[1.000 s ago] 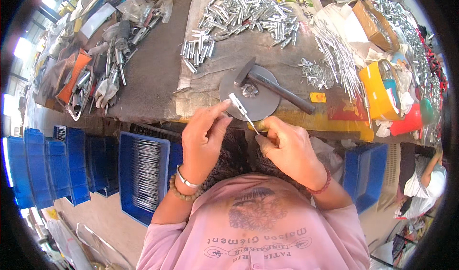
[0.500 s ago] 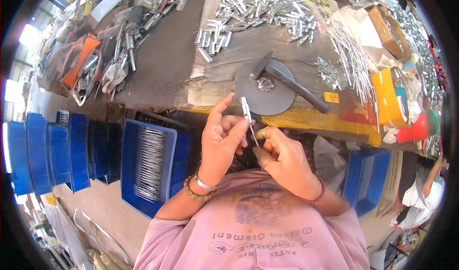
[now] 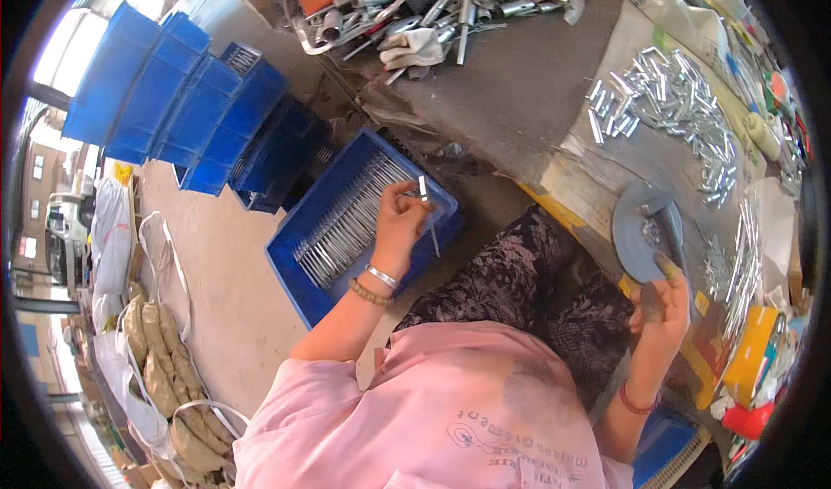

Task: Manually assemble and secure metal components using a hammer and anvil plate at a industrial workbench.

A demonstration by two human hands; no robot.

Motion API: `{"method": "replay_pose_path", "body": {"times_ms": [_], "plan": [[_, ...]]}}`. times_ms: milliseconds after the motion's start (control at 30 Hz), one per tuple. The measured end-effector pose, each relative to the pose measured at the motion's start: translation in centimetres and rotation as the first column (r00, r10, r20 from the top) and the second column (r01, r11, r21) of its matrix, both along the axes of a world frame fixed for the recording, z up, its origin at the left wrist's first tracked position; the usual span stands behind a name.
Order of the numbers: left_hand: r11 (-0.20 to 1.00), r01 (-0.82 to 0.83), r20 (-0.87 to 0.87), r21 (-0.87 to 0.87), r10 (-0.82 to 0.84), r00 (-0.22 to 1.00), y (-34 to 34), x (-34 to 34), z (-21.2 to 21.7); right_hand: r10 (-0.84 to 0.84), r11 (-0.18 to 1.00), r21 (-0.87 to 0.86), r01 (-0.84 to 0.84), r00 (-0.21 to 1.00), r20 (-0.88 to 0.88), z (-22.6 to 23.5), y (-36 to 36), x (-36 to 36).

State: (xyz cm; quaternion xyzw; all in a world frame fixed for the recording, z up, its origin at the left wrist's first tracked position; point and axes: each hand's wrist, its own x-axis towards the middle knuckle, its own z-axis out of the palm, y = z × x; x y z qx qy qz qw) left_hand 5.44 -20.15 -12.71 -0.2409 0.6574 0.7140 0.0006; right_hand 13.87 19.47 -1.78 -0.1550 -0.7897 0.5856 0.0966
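Slim metal rod point(image 3: 423, 188) shifted over plastic tray point(image 3: 320, 303).

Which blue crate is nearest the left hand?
The blue crate holding the long row of metal rods, beneath the left hand; the other crates stand farther left or at lower right.

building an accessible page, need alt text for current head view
A person's left hand holds a thick-ended metal rod over a blue bin of metal rods. The right hand is near a hammer on a round grey plate.
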Motion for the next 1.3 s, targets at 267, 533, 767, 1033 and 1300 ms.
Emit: {"method": "replay_pose_path", "body": {"times_ms": [267, 533, 767, 1033, 1300], "plan": [[0.929, -0.291, 0.152, -0.229, 0.330, 0.932, -13.0, -2.7, -14.9, -0.061, 0.997, 0.037, 0.062, 0.998, -0.005, 0.3, -0.9, -0.1], [0.814, -0.238, 0.116, -0.530, 0.347, 0.931, -17.3, -8.3, -19.6, -0.106, 0.991, 0.078, 0.105, 0.994, 0.008, -0.1, -0.6, 0.2], [0.746, -0.276, -0.141, -0.605, 0.241, 0.960, -20.1, -7.4, -19.5, -0.038, 0.997, -0.069, 0.037, 0.999, -0.008, 0.1, -1.2, 0.3], [0.809, -0.353, -0.601, -0.469, 0.000, 0.799, -5.2, -12.5, 4.5, 0.050, 0.988, -0.144, -0.053, 0.998, -0.026, 2.2, -1.1, -0.1], [0.465, 0.230, -0.367, -0.855, -0.855, 0.365, 11.9, -14.7, 15.3, 0.102, 0.995, 0.040, -0.096, 0.977, -0.186, 1.1, -0.9, -0.1]]}}
